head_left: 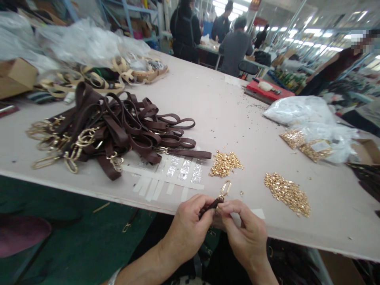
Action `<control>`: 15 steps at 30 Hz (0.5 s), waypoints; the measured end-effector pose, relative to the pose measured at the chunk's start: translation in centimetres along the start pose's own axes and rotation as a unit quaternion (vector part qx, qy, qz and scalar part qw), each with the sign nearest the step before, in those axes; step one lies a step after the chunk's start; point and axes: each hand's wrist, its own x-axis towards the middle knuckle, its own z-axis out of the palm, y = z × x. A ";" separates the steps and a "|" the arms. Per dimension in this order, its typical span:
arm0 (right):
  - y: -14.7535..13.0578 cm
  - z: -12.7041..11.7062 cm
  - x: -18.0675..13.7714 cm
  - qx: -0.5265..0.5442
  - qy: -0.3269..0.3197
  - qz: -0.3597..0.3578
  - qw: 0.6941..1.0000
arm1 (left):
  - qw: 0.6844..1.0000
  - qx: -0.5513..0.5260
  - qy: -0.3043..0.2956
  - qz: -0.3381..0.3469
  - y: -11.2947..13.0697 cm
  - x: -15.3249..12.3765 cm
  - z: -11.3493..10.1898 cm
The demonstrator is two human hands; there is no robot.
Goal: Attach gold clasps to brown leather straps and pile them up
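At the table's near edge, my left hand (191, 221) is closed around the end of a dark brown leather strap (214, 204). A gold oval ring (226, 187) hangs off that end and points away from me. My right hand (245, 229) pinches at the strap's end from the other side; whatever lies between its fingertips is too small to make out. Just beyond my hands is a heap of small gold metal pieces (225, 164). Another gold heap (287, 194) lies to the right. A pile of brown straps (124, 130) with gold clasps fills the left side.
Clear tape strips (178, 172) lie before the straps. Plastic bags (299, 111) and bagged gold pieces (316, 149) sit at the right. A red block (271, 90) stands farther back. Plastic wrap (80, 41) and a cardboard box (18, 77) occupy the far left. Several people are in the background.
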 end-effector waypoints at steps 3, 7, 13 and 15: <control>-0.1 0.5 -0.2 0.043 0.041 0.031 0.998 | 0.999 0.036 0.006 0.032 0.4 -0.1 0.0; 0.2 1.0 -0.6 0.154 0.093 0.118 0.977 | 0.996 0.057 0.015 0.063 0.2 -0.5 0.4; 2.0 0.6 -1.7 0.278 0.041 0.261 0.924 | 0.986 0.128 -0.022 0.101 0.1 -0.4 1.5; 2.3 -0.5 -1.9 0.280 0.039 0.264 0.922 | 0.975 0.178 -0.067 0.112 0.9 0.3 1.0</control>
